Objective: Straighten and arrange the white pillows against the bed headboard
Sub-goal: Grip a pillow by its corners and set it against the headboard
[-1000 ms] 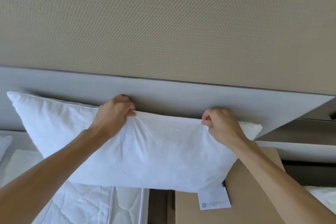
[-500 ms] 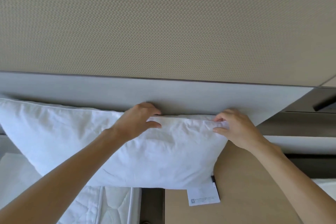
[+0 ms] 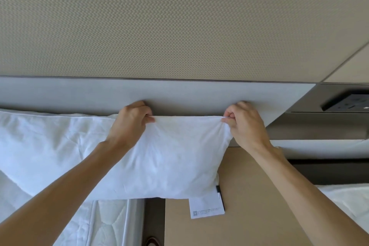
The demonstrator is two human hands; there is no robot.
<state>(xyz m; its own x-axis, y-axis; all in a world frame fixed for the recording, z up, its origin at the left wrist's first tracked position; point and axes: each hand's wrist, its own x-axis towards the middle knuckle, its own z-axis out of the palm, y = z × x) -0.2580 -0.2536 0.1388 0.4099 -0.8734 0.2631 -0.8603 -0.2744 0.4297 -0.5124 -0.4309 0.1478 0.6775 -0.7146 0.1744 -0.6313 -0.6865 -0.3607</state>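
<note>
A white pillow (image 3: 163, 162) stands on its long edge against the grey headboard (image 3: 79, 94). My left hand (image 3: 129, 124) grips its top edge near the middle, fingers curled over the seam. At the pillow's top right corner my right hand (image 3: 245, 124) pinches the bunched fabric. The pillow's right end hangs over the wooden nightstand (image 3: 249, 205), past the mattress (image 3: 99, 221). Its left end runs out of view at the left edge.
A white card (image 3: 207, 207) lies on the nightstand under the pillow's lower right corner. A socket panel (image 3: 347, 102) sits on the wall at right. Another bed's white bedding (image 3: 351, 197) shows at the right edge. A beige textured wall (image 3: 179, 22) rises above the headboard.
The pillow has shifted left along the headboard. My right hand has moved to its top right corner and now pinches the fabric; my left hand grips the top edge again.
</note>
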